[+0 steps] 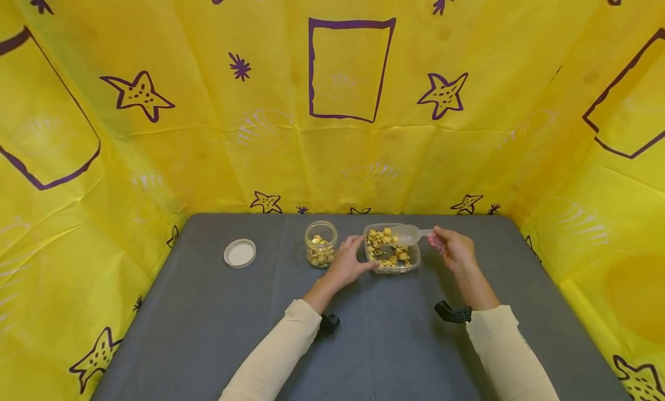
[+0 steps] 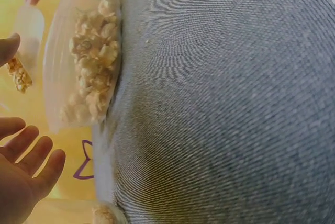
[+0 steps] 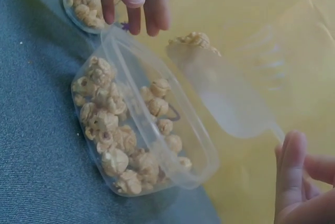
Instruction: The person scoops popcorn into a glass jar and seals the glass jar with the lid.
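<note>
My right hand point(image 1: 458, 254) pinches the handle of a translucent plastic scoop point(image 3: 230, 101). The scoop is over a clear plastic container point(image 1: 417, 263) of caramel popcorn, and a few pieces of popcorn point(image 3: 193, 40) sit at its front end. My left hand point(image 1: 347, 263) is at the container's left side, fingers spread, with the fingertips right by the rim in the head view. In the left wrist view those fingers point(image 2: 49, 174) look loosely bent, apart from the container wall. Just left of this hand stands an open clear jar point(image 1: 321, 254), partly filled with popcorn.
A round white-and-clear lid point(image 1: 240, 254) lies on the grey cloth-covered table point(image 1: 374, 332), left of the jar. Yellow patterned fabric point(image 1: 332, 158) rises behind the table and along both sides.
</note>
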The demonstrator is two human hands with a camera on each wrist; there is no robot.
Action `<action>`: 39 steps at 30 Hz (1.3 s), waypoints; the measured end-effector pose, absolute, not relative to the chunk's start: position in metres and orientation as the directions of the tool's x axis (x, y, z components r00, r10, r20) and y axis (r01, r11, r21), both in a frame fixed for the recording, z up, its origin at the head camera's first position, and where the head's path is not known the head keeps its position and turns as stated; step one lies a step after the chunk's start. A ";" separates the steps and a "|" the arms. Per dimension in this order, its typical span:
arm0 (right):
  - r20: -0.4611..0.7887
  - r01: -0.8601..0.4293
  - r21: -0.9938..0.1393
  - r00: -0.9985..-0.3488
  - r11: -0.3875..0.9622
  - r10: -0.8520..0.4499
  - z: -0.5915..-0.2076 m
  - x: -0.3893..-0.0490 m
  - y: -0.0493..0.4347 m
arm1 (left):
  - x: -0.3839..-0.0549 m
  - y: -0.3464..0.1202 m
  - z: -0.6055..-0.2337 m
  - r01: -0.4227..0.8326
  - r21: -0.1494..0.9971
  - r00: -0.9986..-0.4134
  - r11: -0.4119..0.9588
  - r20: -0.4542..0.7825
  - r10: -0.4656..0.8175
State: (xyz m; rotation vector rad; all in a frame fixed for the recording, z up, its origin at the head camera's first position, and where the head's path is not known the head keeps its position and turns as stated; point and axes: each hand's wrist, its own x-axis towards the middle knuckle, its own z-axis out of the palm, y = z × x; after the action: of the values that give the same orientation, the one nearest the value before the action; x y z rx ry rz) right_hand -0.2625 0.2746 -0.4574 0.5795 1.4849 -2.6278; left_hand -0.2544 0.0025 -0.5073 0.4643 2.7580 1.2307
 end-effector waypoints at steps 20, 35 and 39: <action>-0.310 0.180 -0.840 -0.933 -0.512 0.181 -0.439 -0.266 0.260 | -0.255 -0.010 -0.483 0.300 0.754 -0.937 0.584 0.116 0.331; -0.258 0.155 -0.848 -0.956 -0.507 0.139 -0.427 -0.273 0.247 | -0.257 -0.024 -0.461 0.324 0.731 -0.939 0.601 0.168 0.301; -0.251 0.151 -0.845 -0.959 -0.513 0.132 -0.426 -0.275 0.243 | -0.259 -0.028 -0.459 0.329 0.721 -0.939 0.610 0.180 0.294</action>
State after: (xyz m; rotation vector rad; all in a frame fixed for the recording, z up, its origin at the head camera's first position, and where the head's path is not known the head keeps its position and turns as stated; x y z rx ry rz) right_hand -0.2748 0.2430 -0.4264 0.4482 1.5447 -2.6853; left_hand -0.2585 -0.0280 -0.4588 0.5533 2.8574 1.2931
